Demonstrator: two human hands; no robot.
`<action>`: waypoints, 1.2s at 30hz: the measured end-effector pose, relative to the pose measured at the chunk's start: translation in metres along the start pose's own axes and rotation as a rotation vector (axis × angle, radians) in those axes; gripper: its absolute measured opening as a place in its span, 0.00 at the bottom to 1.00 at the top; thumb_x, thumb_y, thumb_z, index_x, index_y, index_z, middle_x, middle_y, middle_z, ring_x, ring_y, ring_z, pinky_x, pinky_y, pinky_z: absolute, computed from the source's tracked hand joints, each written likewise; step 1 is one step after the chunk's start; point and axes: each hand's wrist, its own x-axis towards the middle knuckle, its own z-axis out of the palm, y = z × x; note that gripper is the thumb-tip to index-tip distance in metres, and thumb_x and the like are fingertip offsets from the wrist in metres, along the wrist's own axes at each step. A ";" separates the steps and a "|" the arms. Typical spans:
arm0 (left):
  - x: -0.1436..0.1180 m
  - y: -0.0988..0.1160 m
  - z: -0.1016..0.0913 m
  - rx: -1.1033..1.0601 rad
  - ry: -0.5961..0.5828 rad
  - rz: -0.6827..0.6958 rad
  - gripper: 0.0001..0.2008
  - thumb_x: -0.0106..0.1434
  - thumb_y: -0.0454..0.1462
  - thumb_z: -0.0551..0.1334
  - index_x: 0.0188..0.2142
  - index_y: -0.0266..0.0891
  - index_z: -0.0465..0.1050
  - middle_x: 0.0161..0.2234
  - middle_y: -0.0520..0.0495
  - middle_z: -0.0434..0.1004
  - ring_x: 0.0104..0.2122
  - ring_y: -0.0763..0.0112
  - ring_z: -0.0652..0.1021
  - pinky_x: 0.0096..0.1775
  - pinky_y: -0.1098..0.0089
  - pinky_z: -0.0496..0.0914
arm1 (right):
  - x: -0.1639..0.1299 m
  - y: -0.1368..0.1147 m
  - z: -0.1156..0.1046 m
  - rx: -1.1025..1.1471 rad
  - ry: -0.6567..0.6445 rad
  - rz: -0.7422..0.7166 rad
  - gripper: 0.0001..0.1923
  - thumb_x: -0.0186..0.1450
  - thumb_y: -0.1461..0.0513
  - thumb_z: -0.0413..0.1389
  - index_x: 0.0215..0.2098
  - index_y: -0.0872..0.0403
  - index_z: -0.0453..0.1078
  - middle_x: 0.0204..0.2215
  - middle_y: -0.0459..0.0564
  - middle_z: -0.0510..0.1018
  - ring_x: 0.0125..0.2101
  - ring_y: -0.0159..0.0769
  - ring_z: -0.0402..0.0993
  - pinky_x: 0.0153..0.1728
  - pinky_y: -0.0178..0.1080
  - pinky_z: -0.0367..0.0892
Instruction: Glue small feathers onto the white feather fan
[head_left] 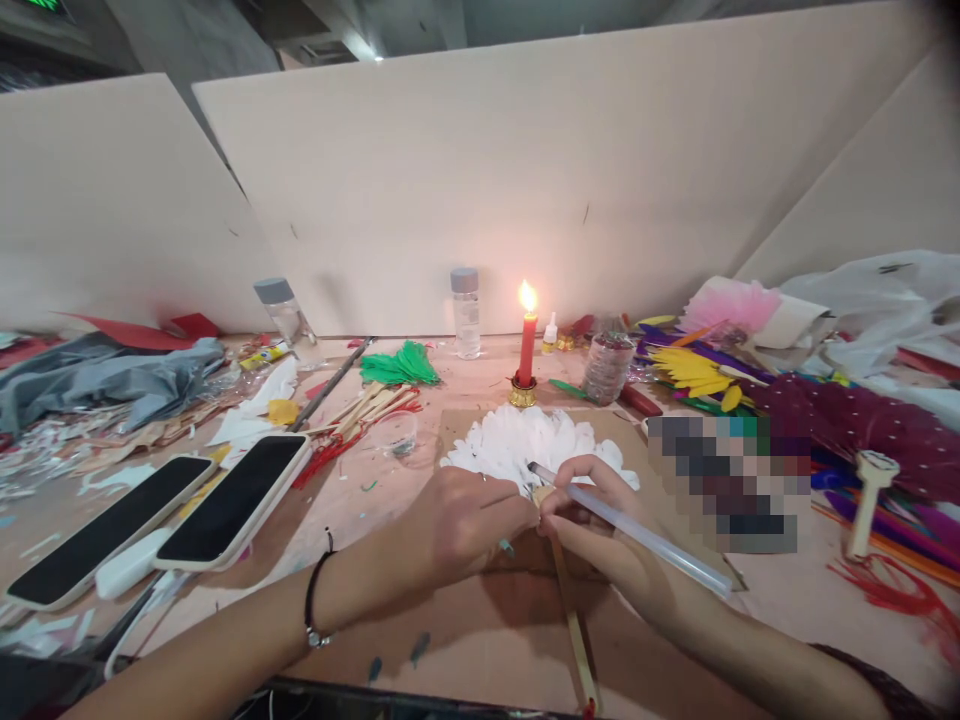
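Right at the centre, one white feather fan [551, 435] lay spread over a piece of cardboard [679, 515], and both hands were on it! The left hand [450, 520] was drawn in, fingers almost fully closed, its tips pressed together at the base of the feathers; whether anything small sat between them could not be told. In from the other side came the right hand [606, 540], thumb and finger pinched tight where the wooden handle [574, 630] met the fan, with one translucent stick [664, 550] gripped between its fingers, dark tip over the white feathers. Just beyond stood one red candle [528, 350], alight, upright in its gold holder [523, 393]. Behind, two clear bottles [466, 315] with grey caps, one upright and one tilted, plus one little dropper bottle [550, 332] near the flame. Over to the left, one bunch of green feathers [397, 364], a pile of tasselled sticks [375, 410] too jumbled to count, then two phones [236, 500] with one white case [131, 565] between them! And out on the right, one yellow bunch [686, 370], one pink bunch [727, 308] and a single pale handle [870, 500] above a red tassel [900, 590]
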 end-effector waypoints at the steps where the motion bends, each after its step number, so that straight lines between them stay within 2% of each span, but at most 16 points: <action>1: 0.000 0.001 0.000 0.003 0.006 0.000 0.10 0.77 0.30 0.56 0.42 0.37 0.75 0.27 0.54 0.74 0.24 0.73 0.70 0.26 0.69 0.59 | 0.000 -0.002 0.000 -0.016 0.004 0.007 0.22 0.61 0.51 0.72 0.40 0.47 0.65 0.29 0.45 0.82 0.32 0.39 0.80 0.33 0.37 0.72; 5: 0.001 0.001 0.006 -0.057 0.091 -0.011 0.10 0.76 0.30 0.57 0.42 0.36 0.78 0.25 0.54 0.72 0.22 0.73 0.68 0.25 0.68 0.56 | 0.001 -0.006 0.000 -0.074 0.004 0.001 0.20 0.61 0.52 0.71 0.39 0.47 0.65 0.28 0.44 0.80 0.29 0.37 0.76 0.30 0.36 0.69; 8: 0.002 0.000 0.010 -0.160 0.134 -0.043 0.08 0.75 0.31 0.61 0.40 0.36 0.79 0.25 0.54 0.74 0.23 0.74 0.70 0.26 0.70 0.59 | 0.000 -0.004 -0.001 -0.035 -0.013 -0.001 0.18 0.62 0.56 0.70 0.39 0.48 0.65 0.28 0.43 0.80 0.29 0.35 0.75 0.31 0.34 0.68; 12: 0.003 0.002 0.011 -0.224 0.140 -0.074 0.09 0.75 0.32 0.62 0.37 0.36 0.80 0.25 0.53 0.76 0.23 0.75 0.72 0.27 0.72 0.62 | -0.001 -0.001 -0.002 -0.007 -0.052 0.013 0.17 0.61 0.61 0.68 0.40 0.48 0.64 0.29 0.43 0.80 0.28 0.33 0.72 0.29 0.33 0.64; 17: 0.006 0.008 0.008 -0.201 0.118 -0.083 0.15 0.77 0.32 0.58 0.33 0.37 0.79 0.23 0.54 0.73 0.22 0.76 0.69 0.26 0.72 0.61 | -0.001 -0.007 0.002 0.005 -0.043 -0.011 0.16 0.58 0.65 0.66 0.38 0.48 0.64 0.28 0.41 0.77 0.25 0.30 0.65 0.25 0.32 0.58; 21: 0.007 0.013 0.009 -0.204 0.101 -0.078 0.13 0.77 0.32 0.59 0.36 0.36 0.80 0.23 0.54 0.73 0.22 0.76 0.69 0.26 0.72 0.62 | -0.003 -0.006 0.004 0.016 -0.050 -0.028 0.16 0.57 0.67 0.64 0.38 0.48 0.64 0.30 0.41 0.74 0.28 0.31 0.65 0.27 0.32 0.59; 27: 0.003 0.019 0.019 -0.185 0.192 -0.102 0.09 0.76 0.32 0.62 0.38 0.36 0.80 0.24 0.53 0.76 0.22 0.77 0.72 0.26 0.74 0.63 | -0.007 0.000 0.005 0.054 -0.052 -0.040 0.18 0.57 0.69 0.62 0.40 0.47 0.62 0.31 0.39 0.70 0.29 0.31 0.63 0.30 0.33 0.60; 32: 0.004 0.018 0.021 -0.152 0.247 -0.112 0.11 0.77 0.34 0.61 0.39 0.36 0.80 0.23 0.53 0.75 0.22 0.78 0.70 0.25 0.74 0.61 | -0.008 -0.002 0.003 -0.010 -0.035 -0.107 0.16 0.60 0.69 0.60 0.40 0.47 0.62 0.33 0.41 0.71 0.31 0.33 0.66 0.32 0.34 0.63; 36: 0.005 0.016 0.020 -0.147 0.269 -0.122 0.13 0.78 0.39 0.61 0.38 0.37 0.79 0.23 0.54 0.74 0.22 0.78 0.70 0.25 0.75 0.62 | -0.008 0.001 0.000 -0.105 0.003 -0.128 0.14 0.61 0.68 0.60 0.40 0.47 0.63 0.34 0.43 0.72 0.33 0.36 0.68 0.34 0.35 0.65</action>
